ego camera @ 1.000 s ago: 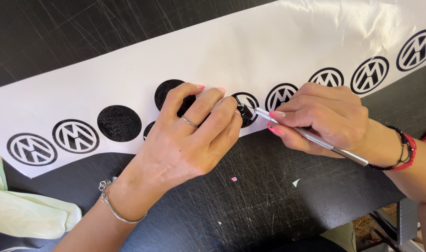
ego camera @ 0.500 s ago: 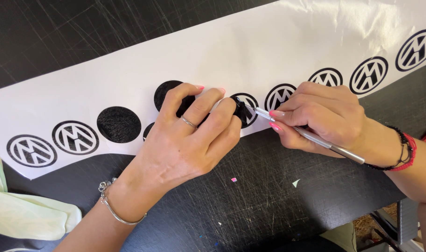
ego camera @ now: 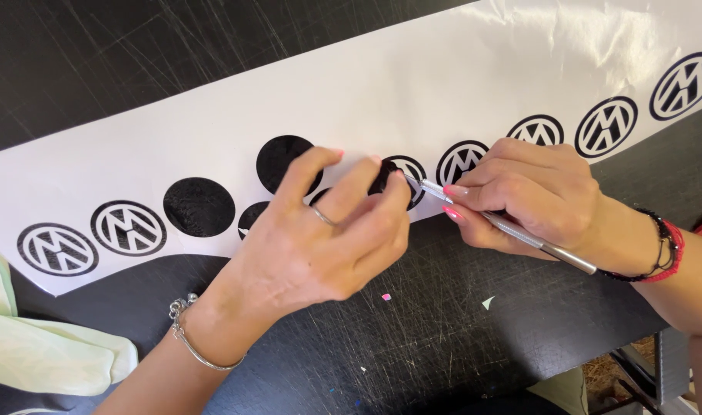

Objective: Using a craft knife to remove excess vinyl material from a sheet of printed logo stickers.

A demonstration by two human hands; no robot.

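Vinyl sheet (ego camera: pixel 412 84), long and white, runs slantwise across the scratched black table (ego camera: pixel 459 338) with both hands parked on its near edge. Left hand (ego camera: pixel 320 238) lies fingers-down and spread, fingertips pinning the backing just left of the tool tip, nothing gripped, only pressing. Right hand (ego camera: pixel 535 196) is curled tight around a slim metal weeding tool (ego camera: pixel 512 229), held like a pen, its point at the round black decal (ego camera: pixel 403 178) directly under the left fingertips. That is where the picking is going on, between the two hands.

To do this well, I'd judge: keep the tip shallow, catch only the waste sliver, and keep the left fingers close so the backing cannot lift.

Left of the left hand sit two solid black discs (ego camera: pixel 199 206) and, further off, finished ring emblems (ego camera: pixel 128 227). Beyond the right hand's knuckles, more emblems (ego camera: pixel 606 127) march off towards the far corner.

Room to move: the sheet's near edge passes right beneath both wrists, with bare table below. A pale green cloth (ego camera: pixel 36 353) lies well off by the left forearm, and the table edge drops away under the right forearm. Tiny scraps, a pink fleck (ego camera: pixel 385 297) and a white chip (ego camera: pixel 487 303), dot the tabletop below the hands.
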